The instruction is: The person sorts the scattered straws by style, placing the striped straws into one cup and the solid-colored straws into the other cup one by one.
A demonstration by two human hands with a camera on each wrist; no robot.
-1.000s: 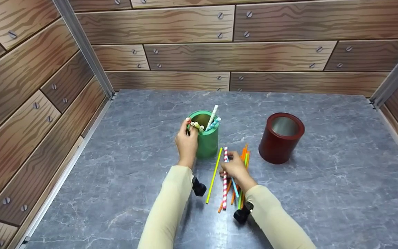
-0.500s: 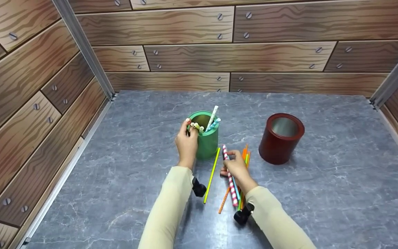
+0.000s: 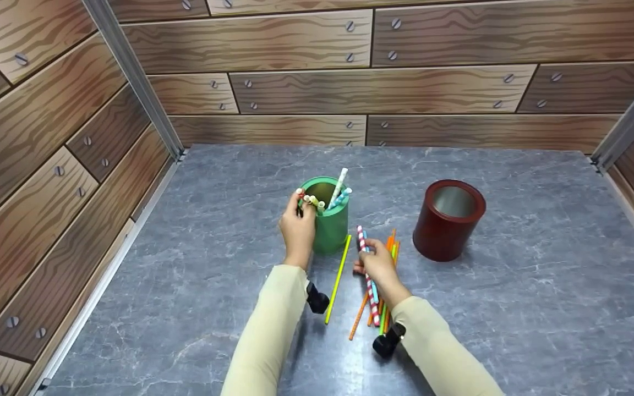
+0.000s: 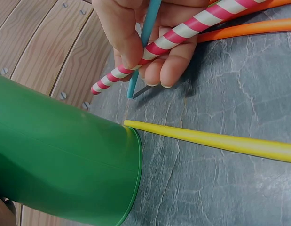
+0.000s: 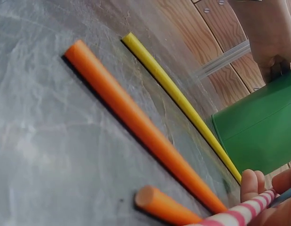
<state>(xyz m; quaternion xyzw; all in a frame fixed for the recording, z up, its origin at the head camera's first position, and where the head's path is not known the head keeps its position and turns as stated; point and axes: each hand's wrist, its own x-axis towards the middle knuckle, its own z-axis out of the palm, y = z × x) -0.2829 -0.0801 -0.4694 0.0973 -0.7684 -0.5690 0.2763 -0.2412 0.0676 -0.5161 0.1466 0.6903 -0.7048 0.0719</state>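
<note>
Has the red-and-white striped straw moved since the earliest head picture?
Yes. In the head view, the near end of the striped straw has swung right, toward the dark red cup, which stays put. The right hand holds the striped straw.

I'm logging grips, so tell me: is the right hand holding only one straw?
No, the left wrist view shows the right hand pinching a red-and-white striped straw together with a blue straw.

Head view's fwd/dn; close wrist views share green can (image 4: 65, 150).
</note>
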